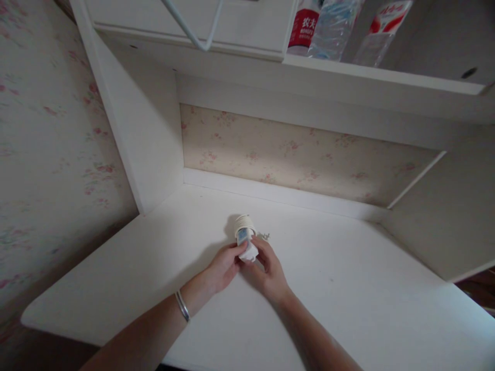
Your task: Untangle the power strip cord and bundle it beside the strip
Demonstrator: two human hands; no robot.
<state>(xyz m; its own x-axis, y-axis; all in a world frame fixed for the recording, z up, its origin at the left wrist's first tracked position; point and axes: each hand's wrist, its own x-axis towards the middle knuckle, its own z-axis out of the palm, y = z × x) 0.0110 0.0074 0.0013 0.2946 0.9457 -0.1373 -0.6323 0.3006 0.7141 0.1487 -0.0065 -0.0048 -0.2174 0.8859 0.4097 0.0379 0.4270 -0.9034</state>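
Observation:
A small white plastic bottle with a ribbed cream cap and a blue label lies tilted over the white desk, cap pointing away from me. My left hand, with a silver bangle on the wrist, pinches its lower end from the left. My right hand grips the same end from the right, fingers curled round it. A tiny dark metal piece lies on the desk just right of the cap.
White desk side panels stand at left and right, with flowered wallpaper behind. An upper shelf carries three plastic bottles. A white wire hanger hangs at the top.

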